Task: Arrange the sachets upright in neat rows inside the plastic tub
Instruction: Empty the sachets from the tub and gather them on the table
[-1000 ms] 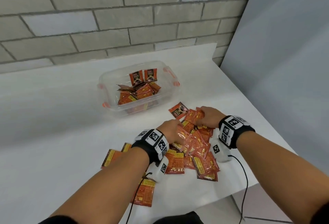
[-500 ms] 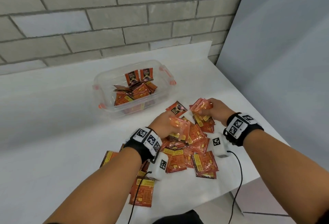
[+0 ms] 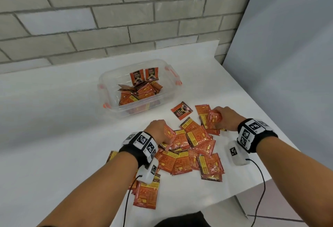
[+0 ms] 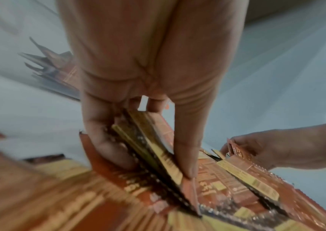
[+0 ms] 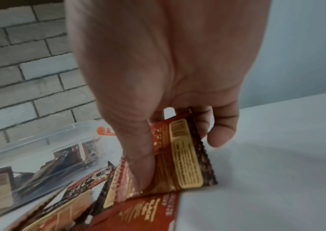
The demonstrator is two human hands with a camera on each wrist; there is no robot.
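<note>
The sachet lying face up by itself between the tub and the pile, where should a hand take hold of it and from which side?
The face-up sachet lies flat on the white table, clear of the pile, so its whole outline is free. Come from above and pinch its near-right corner or edge, the one closest to the right hand, lifting that edge first.

A white bench (image 3: 54, 118) is seen, set against a grey-white brick wall (image 3: 108, 19). A plain pale panel (image 3: 288, 64) is noted along the bench's right edge. Tiled floor (image 3: 297, 199) is visible below the near right corner.
</note>
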